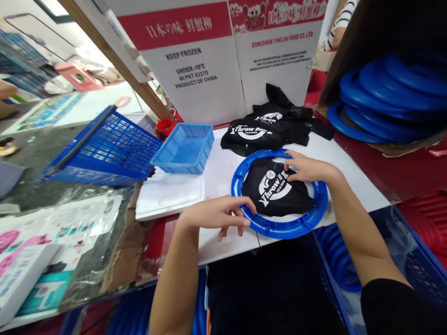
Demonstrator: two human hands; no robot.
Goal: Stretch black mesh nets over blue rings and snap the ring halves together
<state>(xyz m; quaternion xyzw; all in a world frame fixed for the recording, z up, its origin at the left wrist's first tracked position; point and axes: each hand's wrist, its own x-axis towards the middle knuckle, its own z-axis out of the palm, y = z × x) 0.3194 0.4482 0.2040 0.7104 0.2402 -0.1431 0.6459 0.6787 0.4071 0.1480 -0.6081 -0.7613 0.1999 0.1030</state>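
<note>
A blue plastic ring (279, 230) lies on the white work surface. Inside it is a piece of black mesh fabric (251, 190) with a white "Throw" print. Spread fingers of my left hand (223, 215) reach over the ring's left edge, with nothing held in them. My right hand (307, 167) is at the far right of the ring, one finger by the rim and the others on or just above the fabric. Its fingers are apart. Behind the ring is a loose pile of similar black printed fabric pieces (258, 132).
A light blue tray (199, 163) and a tilted blue basket (104, 144) stand to the left. Printed white cartons (195, 100) wall off the back. Stacked blue rings (391, 97) fill a box at right; more blue rings (338, 260) sit in a crate below.
</note>
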